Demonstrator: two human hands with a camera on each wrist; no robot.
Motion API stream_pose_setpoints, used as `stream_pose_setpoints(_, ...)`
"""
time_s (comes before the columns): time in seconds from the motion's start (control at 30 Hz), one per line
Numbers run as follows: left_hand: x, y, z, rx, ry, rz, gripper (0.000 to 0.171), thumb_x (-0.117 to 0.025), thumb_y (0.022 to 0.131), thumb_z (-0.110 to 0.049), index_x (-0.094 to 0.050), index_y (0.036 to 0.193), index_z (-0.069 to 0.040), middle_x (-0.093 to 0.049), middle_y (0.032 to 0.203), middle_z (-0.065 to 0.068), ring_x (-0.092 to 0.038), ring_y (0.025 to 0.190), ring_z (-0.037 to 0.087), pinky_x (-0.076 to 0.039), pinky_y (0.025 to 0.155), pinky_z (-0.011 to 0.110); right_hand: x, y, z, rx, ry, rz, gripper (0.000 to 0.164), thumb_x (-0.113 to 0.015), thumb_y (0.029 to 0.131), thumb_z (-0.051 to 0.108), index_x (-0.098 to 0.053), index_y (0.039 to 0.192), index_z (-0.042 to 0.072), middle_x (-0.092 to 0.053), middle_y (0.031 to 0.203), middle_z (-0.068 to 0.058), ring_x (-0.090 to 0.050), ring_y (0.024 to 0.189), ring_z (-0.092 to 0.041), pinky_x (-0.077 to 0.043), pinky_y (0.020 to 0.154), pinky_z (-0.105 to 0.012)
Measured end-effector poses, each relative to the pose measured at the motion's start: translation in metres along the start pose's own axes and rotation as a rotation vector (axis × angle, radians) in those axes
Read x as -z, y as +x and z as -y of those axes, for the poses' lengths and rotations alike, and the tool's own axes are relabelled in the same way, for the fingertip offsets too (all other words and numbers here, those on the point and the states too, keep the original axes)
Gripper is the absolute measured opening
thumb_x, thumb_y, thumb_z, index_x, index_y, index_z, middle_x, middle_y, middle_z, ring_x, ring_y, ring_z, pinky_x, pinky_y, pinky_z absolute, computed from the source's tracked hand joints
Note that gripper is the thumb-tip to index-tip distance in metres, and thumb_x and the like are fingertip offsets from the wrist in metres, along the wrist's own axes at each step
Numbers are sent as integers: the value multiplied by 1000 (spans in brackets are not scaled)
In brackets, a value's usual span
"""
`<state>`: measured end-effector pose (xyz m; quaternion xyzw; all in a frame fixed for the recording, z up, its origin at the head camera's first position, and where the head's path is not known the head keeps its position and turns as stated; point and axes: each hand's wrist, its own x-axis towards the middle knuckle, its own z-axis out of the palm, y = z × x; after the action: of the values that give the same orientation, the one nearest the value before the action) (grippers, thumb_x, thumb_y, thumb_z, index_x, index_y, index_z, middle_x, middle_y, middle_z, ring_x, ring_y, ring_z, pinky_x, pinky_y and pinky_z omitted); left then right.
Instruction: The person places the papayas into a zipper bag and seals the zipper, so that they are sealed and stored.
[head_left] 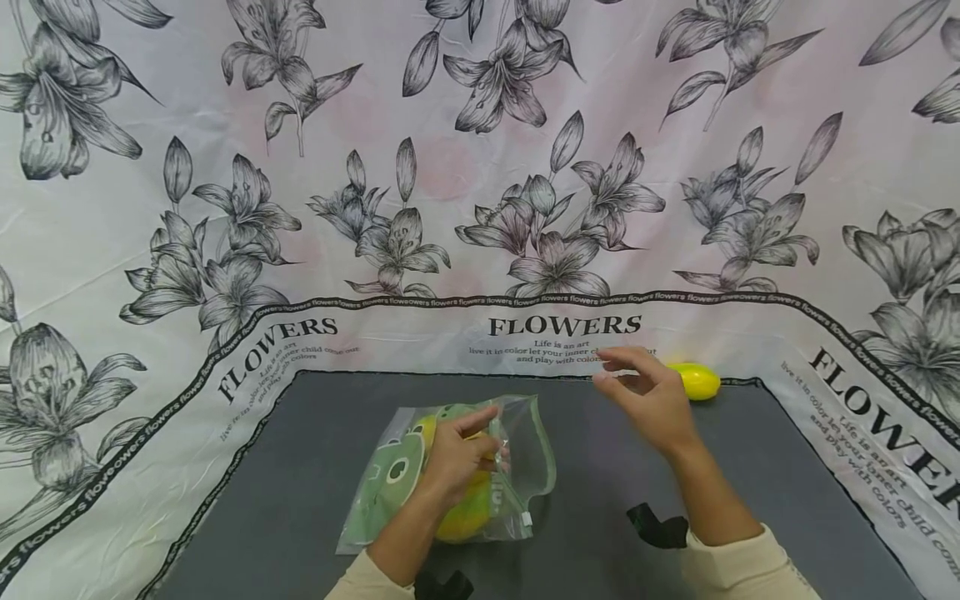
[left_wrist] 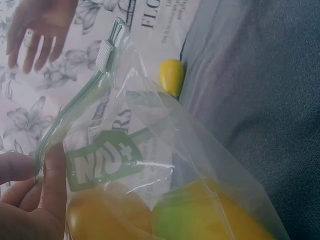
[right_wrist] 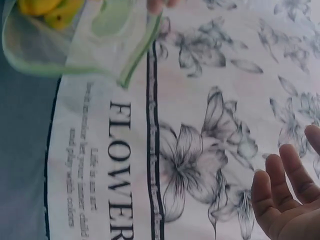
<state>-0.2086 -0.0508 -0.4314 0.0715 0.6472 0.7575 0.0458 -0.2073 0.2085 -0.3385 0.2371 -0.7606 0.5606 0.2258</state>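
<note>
A clear zip bag (head_left: 367, 500) with a green cartoon print lies on the dark grey surface. Several yellow, fruit-like things (left_wrist: 110, 212) show through its plastic, one of them partly green. My left hand (head_left: 453, 462) pinches the bag's green zip edge between thumb and fingers; the white slider (left_wrist: 104, 56) sits at the far end of that edge. Raised above the surface, my right hand (head_left: 652, 408) holds nothing, its fingers loosely bent. Just beyond it lies a smooth yellow oval thing (head_left: 696, 381), fruit-like, partly hidden by the hand in the head view.
A white cloth (head_left: 420, 342) with grey flower prints and "FLOWERS" lettering rises behind the grey surface (head_left: 277, 500) and runs along its sides. Black straps (head_left: 660, 529) sit near both wrists.
</note>
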Motion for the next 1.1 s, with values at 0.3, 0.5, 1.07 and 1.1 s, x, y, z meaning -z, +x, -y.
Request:
stream_pose_setpoints(0.3, 1, 0, 2, 9, -33, -15, 51, -59, 84, 9, -55, 134, 1, -43, 141, 24, -68, 68, 22, -60, 63, 35, 40, 16, -35, -10, -144, -120, 41, -65, 88, -4, -55, 127, -10, -50, 124, -20, -45, 110, -23, -44, 86, -25)
stream_pose_setpoints(0.5, -2, -1, 4, 24, -46, -17, 51, -59, 84, 9, -55, 134, 2, -43, 141, 24, -69, 69, 23, -60, 62, 35, 83, 23, -94, -142, -235, -127, 57, -65, 93, 13, -44, 146, 11, -35, 143, -17, -35, 123, -35, -36, 93, -39)
stream_pose_setpoints(1.07, 2, -1, 3, 14, -41, -15, 51, -58, 84, 10, -55, 134, 2, -42, 142, 25, -66, 65, 21, -59, 60, 32, 126, 20, -191, -544, -269, -66, 87, -59, 94, 42, -7, 157, 12, 4, 156, -26, -3, 136, -55, -16, 99, -77)
stream_pose_setpoints(1.1, 2, -1, 3, 17, -47, -13, 51, -58, 83, 10, -55, 134, 2, -41, 142, 26, -66, 66, 21, -59, 59, 32, 127, 18, -196, -567, -286, -55, 87, -58, 95, 42, -6, 156, 10, 5, 156, -27, -2, 136, -55, -15, 99, -77)
